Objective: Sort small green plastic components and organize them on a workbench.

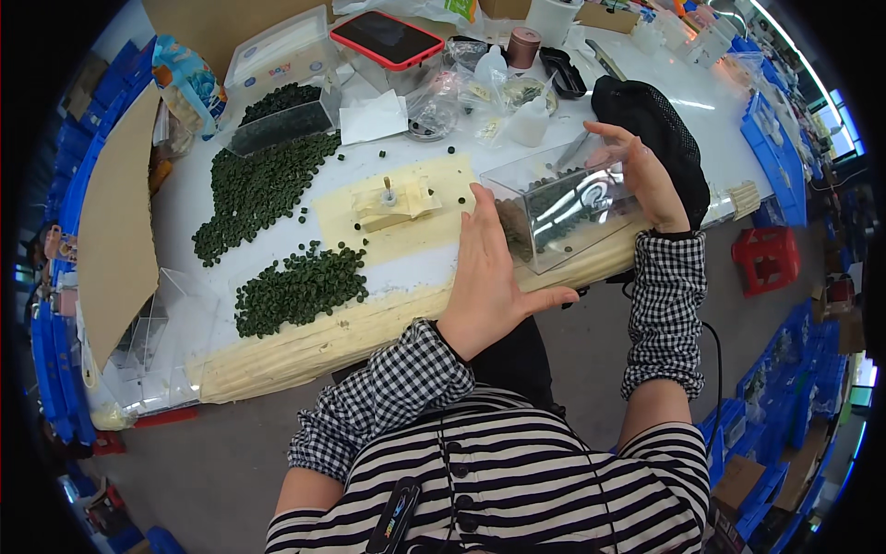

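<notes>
Faces green pellets (254, 185) heaped on the table's (406, 272) left, a pale block (397, 218) with an upright pin (387, 183), then, near the front edge, a clear bin (554, 229) with pellets inside, close to black mesh (666, 120). Holds left hand (489, 300) open, thumb out, beside the bin's left end; has right hand (657, 189) at its right end, cannot tell whether gripping

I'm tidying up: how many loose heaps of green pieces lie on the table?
2: a larger heap beside the back-left clear box, and a smaller heap nearer the left hand. Any behind that box would be hidden.
</notes>
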Demonstrator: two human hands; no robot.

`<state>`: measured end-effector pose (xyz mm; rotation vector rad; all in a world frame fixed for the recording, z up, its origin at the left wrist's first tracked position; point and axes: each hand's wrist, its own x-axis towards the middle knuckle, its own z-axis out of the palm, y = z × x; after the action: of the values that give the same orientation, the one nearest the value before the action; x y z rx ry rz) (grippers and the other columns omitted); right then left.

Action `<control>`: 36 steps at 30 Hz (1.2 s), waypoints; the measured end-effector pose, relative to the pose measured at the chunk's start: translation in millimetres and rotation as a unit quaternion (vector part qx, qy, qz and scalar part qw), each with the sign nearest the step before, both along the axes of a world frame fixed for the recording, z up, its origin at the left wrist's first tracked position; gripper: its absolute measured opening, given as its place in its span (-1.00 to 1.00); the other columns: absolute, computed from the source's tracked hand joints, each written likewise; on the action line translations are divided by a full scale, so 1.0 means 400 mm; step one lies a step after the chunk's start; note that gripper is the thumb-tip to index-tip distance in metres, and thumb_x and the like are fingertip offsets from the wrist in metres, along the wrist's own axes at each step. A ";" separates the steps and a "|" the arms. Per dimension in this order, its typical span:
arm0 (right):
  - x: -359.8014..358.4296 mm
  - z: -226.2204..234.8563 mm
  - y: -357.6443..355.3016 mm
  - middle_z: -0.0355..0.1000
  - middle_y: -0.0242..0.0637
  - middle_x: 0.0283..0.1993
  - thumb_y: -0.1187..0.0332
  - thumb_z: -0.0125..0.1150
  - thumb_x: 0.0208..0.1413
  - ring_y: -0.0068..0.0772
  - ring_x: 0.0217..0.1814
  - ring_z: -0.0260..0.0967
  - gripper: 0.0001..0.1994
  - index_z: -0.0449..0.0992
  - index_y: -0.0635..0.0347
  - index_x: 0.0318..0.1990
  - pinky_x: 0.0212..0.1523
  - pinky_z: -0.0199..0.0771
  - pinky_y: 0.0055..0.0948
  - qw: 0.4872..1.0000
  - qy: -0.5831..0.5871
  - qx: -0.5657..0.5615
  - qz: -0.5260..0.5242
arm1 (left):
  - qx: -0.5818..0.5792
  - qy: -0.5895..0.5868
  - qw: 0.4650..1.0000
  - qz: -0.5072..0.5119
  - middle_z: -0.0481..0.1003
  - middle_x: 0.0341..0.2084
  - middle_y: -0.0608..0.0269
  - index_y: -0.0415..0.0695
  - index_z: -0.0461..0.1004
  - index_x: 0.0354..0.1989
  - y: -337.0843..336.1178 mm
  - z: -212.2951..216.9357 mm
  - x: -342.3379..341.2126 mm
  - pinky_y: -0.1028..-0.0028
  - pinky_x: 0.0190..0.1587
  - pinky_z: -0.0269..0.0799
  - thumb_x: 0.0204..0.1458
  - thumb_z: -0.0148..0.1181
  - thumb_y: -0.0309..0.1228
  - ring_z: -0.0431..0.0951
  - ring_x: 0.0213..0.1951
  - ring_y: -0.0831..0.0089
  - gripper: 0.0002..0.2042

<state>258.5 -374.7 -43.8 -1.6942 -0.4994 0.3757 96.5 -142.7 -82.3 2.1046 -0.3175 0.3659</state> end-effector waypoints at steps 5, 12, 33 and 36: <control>0.005 0.041 0.014 0.49 -0.28 -0.24 -0.29 -0.21 0.24 -0.58 -0.29 0.47 -0.30 0.38 0.13 0.22 -0.16 0.47 -0.59 0.996 0.086 -0.032 -0.002 | -0.021 -0.005 1.000 -0.002 -0.13 0.29 -0.51 -0.50 -0.58 0.33 -0.002 0.002 -0.002 -0.11 0.36 -0.15 -0.35 0.54 0.02 0.02 0.32 -0.27 0.42; 0.026 0.057 0.029 0.51 -0.10 -0.30 -0.33 -0.19 0.21 -0.41 -0.36 0.54 -0.24 0.36 0.24 0.18 -0.30 0.55 -0.56 0.989 0.142 0.009 -0.048 | -0.002 -0.009 1.000 0.020 -0.13 0.31 -0.47 -0.49 -0.52 0.34 -0.011 -0.013 0.002 -0.08 0.36 -0.12 -0.25 0.52 -0.13 0.02 0.33 -0.24 0.31; 0.036 0.032 0.012 0.46 -0.03 -0.21 -0.46 -0.29 0.12 -0.30 -0.27 0.55 -0.10 0.31 0.26 0.21 -0.18 0.57 -0.46 0.985 0.136 0.098 -0.048 | 0.172 -0.035 0.983 0.045 -0.08 0.31 -0.42 -0.50 -0.28 0.36 -0.005 -0.008 0.016 -0.04 0.40 -0.25 -0.33 0.42 0.16 -0.11 0.38 -0.23 0.30; 0.045 0.029 0.006 0.47 -0.04 -0.21 -0.47 -0.30 0.12 -0.31 -0.25 0.55 -0.09 0.31 0.25 0.23 -0.17 0.56 -0.47 0.984 0.141 0.106 -0.028 | 0.196 -0.048 0.978 0.060 -0.09 0.32 -0.40 -0.41 -0.25 0.39 -0.011 -0.019 0.035 -0.04 0.40 -0.26 -0.33 0.42 0.17 -0.14 0.39 -0.21 0.28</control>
<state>276.6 -372.1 -32.1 -1.4182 -0.2714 0.4951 110.3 -147.0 -89.7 2.5050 -0.3404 0.5113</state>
